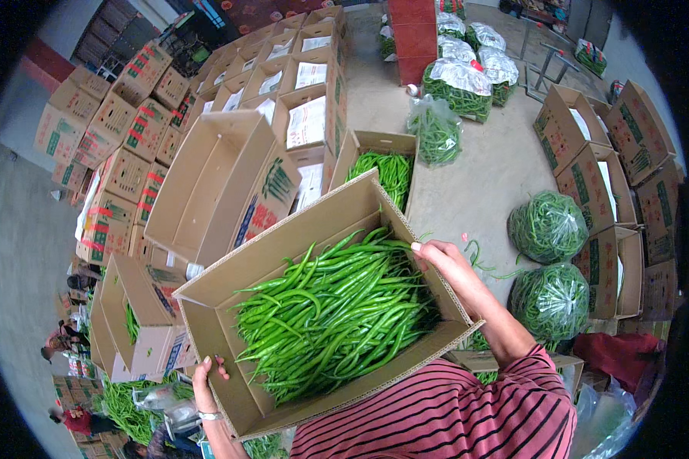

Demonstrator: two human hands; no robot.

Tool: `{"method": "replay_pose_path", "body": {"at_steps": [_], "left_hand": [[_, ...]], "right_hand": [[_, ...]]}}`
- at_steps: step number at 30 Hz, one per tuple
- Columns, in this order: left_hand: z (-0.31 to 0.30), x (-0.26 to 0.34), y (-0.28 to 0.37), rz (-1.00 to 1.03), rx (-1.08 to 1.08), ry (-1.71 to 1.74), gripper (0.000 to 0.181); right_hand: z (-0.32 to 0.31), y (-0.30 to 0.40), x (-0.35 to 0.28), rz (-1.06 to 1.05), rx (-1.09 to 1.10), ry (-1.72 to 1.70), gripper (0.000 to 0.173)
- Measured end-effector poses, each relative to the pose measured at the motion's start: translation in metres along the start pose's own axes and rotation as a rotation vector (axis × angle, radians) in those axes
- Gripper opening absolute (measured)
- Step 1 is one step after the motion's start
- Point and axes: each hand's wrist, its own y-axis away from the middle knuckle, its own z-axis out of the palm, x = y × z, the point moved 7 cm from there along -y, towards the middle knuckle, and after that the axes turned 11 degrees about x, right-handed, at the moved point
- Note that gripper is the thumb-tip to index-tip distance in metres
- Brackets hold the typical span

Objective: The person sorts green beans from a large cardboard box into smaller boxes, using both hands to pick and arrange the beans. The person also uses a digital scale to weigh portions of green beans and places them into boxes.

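Observation:
An open cardboard box (215,367) is held tilted in front of my striped shirt, between my two hands. Long green chili peppers (333,312) lie in it, mostly lined up in one direction. My left hand (206,384) grips the short wall at the lower left, fingertips showing through the hand hole. At the opposite short wall, my right hand (445,264) holds on, its thumb over the rim and its other fingers mostly hidden. Just beyond the box stands another carton (344,160) with green peppers (384,172) inside. An empty-looking open carton (206,183) is at its left.
Printed cartons (115,166) are stacked at the left, and rows of paper-lined boxes (310,86) stand ahead. Plastic bags of green peppers (548,226) rest on the floor at the right, near more cartons (591,189). A red pillar (413,43) rises ahead. Several people are at the lower left.

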Motion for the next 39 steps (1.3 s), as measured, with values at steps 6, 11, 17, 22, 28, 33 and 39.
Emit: {"method": "replay_pose_path", "body": {"at_steps": [6,11,17,22,28,33,39], "left_hand": [[0.163,0.048,-0.007,0.036,-0.113,-0.003,0.031],[0.278,0.081,-0.033,0.031,-0.268,-0.002,0.036],[0.434,0.090,-0.124,-0.025,-0.336,0.131,0.034],[0.457,0.122,-0.189,-0.073,-0.280,0.117,0.033],[0.538,0.140,-0.176,-0.074,-0.141,0.111,0.032],[0.641,0.158,-0.171,-0.057,-0.053,0.150,0.032],[0.691,0.170,-0.132,-0.018,0.148,0.075,0.038]], "right_hand": [[-0.125,-0.055,-0.036,-0.043,0.184,-0.073,0.058],[-0.190,-0.083,-0.073,-0.054,0.399,-0.182,0.059],[-0.231,-0.216,-0.107,-0.084,0.434,-0.196,0.052],[-0.206,-0.295,-0.152,-0.024,0.427,-0.082,0.058],[-0.265,-0.415,-0.192,-0.066,0.224,0.076,0.069],[-0.329,-0.570,-0.195,-0.055,0.048,0.003,0.065],[-0.317,-0.702,-0.215,-0.117,-0.221,0.059,0.065]]}}
